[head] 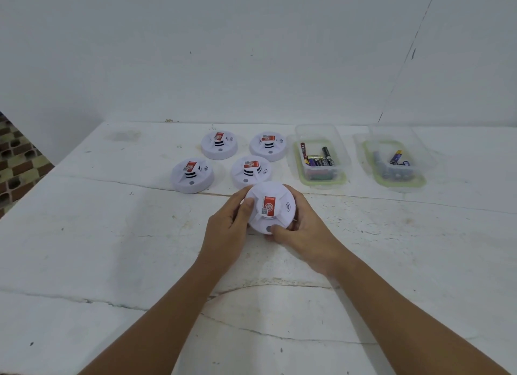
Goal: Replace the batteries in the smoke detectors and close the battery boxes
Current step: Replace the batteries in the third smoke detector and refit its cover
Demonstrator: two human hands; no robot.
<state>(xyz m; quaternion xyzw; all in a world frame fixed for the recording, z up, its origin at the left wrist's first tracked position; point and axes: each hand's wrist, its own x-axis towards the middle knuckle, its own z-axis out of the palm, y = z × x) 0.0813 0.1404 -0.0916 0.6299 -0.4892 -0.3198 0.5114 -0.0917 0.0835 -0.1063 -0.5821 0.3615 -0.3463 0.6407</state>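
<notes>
A white round smoke detector (275, 198) with a red label on its raised centre is held between both my hands, just above or on the table. My left hand (228, 229) grips its left side, thumb on the top. My right hand (303, 232) wraps its right side, thumb on the front edge. Several more white detectors sit behind it: two in the back row (219, 145) (269, 146) and two nearer (192, 176) (251, 172). A clear box (319, 157) holds several batteries, and a second clear box (396, 162) to its right holds more.
The white, cracked table (112, 248) runs to a white wall at the back. Its left edge drops off to a tiled floor (19, 162). Both boxes stand on green-rimmed lids at the back right.
</notes>
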